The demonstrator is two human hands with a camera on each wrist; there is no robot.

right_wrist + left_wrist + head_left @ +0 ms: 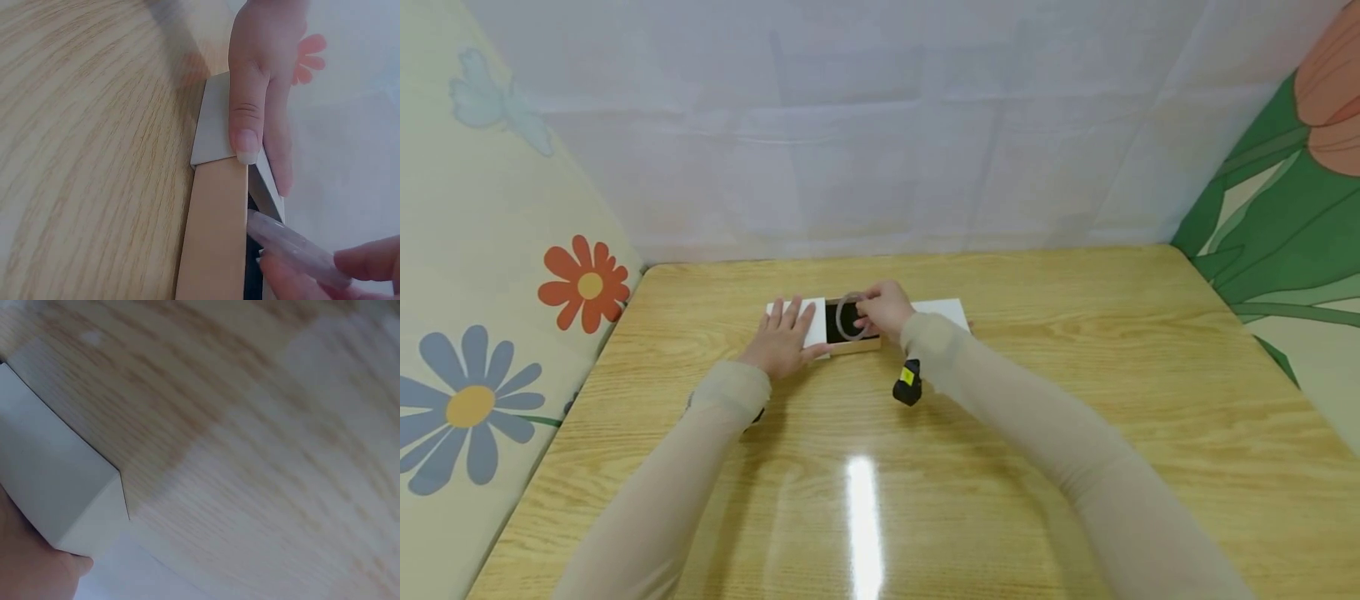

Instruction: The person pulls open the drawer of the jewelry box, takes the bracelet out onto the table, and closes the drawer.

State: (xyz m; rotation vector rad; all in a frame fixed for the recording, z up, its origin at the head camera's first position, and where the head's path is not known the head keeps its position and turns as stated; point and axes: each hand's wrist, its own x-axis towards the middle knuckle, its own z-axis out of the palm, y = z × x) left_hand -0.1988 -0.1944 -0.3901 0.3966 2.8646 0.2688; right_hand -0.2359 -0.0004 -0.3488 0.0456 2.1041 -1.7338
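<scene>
A box with a tan front wall (pixel 857 347) and black interior lies on the table, a white cover over its left part. My left hand (pixel 780 340) rests on that white cover (pixel 815 320) with its fingers spread. In the right wrist view, its thumb lies along the cover's edge. Between thumb and fingers my right hand (pixel 886 310) pinches a pale translucent bangle (pixel 294 247), tilted over the black interior (pixel 252 275). Another white piece (pixel 943 312) shows at the right end, partly hidden by the right wrist. The left wrist view catches the cover's white corner (pixel 56 456).
The wooden table (pixel 1075 333) extends around the box on all sides. White cloth (pixel 880 167) hangs behind its far edge, and flower-printed panels (pixel 471 408) stand at both sides. A black wrist camera (pixel 907 383) sits under the right wrist.
</scene>
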